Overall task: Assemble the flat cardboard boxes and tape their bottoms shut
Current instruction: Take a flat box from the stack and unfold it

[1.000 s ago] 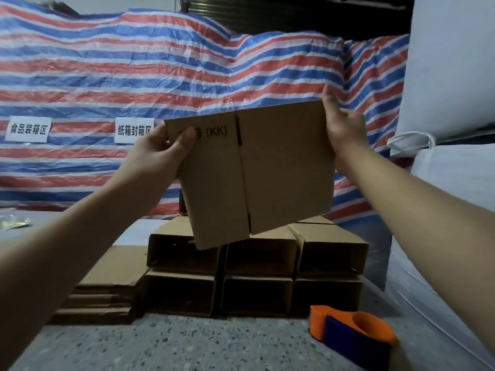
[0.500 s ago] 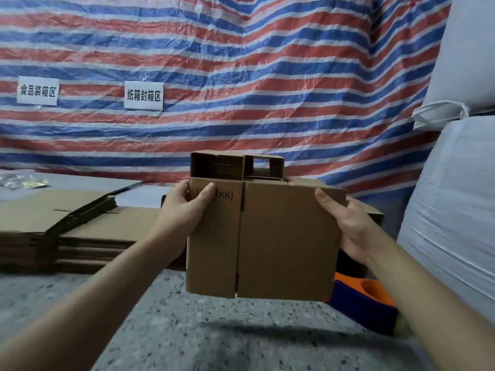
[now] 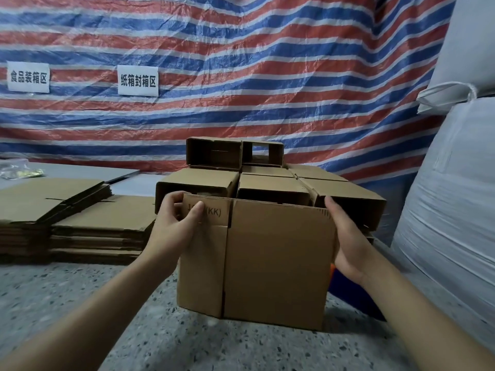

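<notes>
- You hold a flat cardboard box (image 3: 267, 258) upright in front of you, its lower edge at or just above the speckled floor (image 3: 80, 303); contact is not clear.
- Your left hand (image 3: 174, 226) grips the top left corner, thumb on the near face over the print, fingers curled behind.
- Your right hand (image 3: 345, 242) clasps the right edge, fingers wrapped behind it.
- Done: a stack of assembled boxes (image 3: 267, 180) sits just behind, several of them with their open ends facing you.
- Left: this box looks not yet squared up, flaps unfolded, no tape on it.
- A pile of flat blanks (image 3: 80, 210) waits far left, so plenty remains.
- Something orange and blue (image 3: 348, 287) shows at the box's right, mostly hidden; I cannot tell what it is.
</notes>
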The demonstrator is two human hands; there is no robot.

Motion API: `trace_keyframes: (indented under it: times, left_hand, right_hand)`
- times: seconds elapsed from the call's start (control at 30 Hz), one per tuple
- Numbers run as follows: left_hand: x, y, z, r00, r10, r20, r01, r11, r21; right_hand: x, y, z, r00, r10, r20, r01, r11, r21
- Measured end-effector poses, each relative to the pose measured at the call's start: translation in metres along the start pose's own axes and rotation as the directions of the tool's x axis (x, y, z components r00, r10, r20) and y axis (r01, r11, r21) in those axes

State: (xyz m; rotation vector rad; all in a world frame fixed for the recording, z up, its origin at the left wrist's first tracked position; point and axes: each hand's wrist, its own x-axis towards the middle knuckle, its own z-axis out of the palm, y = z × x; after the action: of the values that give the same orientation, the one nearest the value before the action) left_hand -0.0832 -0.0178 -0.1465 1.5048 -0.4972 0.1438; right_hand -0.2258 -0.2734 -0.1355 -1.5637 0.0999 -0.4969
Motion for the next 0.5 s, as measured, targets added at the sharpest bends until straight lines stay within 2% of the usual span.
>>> trace_keyframes:
  times: [0.1,0.3,0.43,0.5]
  left_hand:
    - [0.004,-0.001,0.005,0.999,-0.035,-0.042,0.035,0.999,0.000]
    - [0.009,0.007,0.020,0.982,-0.157,-0.103,0.151,0.986,-0.064]
    - [0.007,0.007,0.024,0.980,-0.144,-0.139,0.133,0.988,-0.083]
    - [0.009,0.011,0.024,0.979,-0.161,-0.121,0.152,0.985,-0.080]
  right_hand:
    - [0.008,-0.009,-0.004,0.997,0.055,0.057,-0.062,0.988,0.142]
    - [0.011,-0.017,-0.004,0.971,0.184,0.150,-0.215,0.949,0.230]
    - [0.003,-0.019,0.004,0.966,0.198,0.164,-0.229,0.953,0.198]
    - [-0.002,-0.022,0.010,0.975,0.200,0.098,-0.213,0.967,0.140]
